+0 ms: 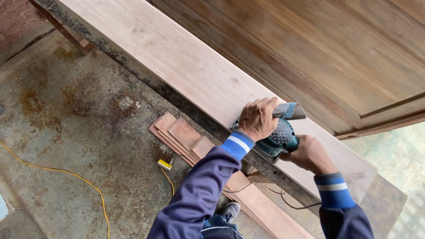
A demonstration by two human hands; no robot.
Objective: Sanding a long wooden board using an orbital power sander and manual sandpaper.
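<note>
Left hand: the left hand [258,118] lies on top of the front of the sander, fingers curled down over it, pressing it.
Right hand: the right hand [310,154] is wrapped tight round the back of the sander.
Sander: the blue-green power sander [280,135] sits between both hands, flat on the plank.
Plank: the long pale wooden plank [177,57] runs under the hands and far off up to the left.
Beyond the fingers: a big brown wooden door panel [336,48].
Below the hands: short wood strips [181,135] on the stained concrete floor [75,132].
Farther off: a yellow cable [66,175] winds over the floor, and a grey shoe [230,210] shows.
</note>
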